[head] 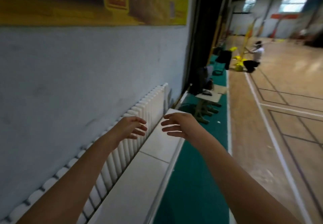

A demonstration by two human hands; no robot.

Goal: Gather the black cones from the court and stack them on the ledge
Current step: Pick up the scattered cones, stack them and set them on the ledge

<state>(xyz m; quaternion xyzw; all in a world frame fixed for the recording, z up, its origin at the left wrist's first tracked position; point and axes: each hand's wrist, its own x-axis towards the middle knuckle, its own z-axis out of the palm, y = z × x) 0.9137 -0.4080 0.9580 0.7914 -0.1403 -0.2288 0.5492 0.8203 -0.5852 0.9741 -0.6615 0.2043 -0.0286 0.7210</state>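
The grey wall point(70, 75) rises left of our hands, and the wooden court floor point(279, 119) spreads well to their right. The white ledge point(139, 171) runs beneath them, with the white radiator point(150, 105) along its left edge. Our left hand point(132, 127) and right hand point(176, 126) hover above the ledge, fingers spread loose, holding nothing

The ledge point(153, 155) and the ribbed radiator point(120, 152) are white. The wall point(70, 66) is pale grey-blue, the poster point(70, 1) yellow and brown. The floor strip point(192, 180) is green, the court point(288, 66) tan with white and dark lines.
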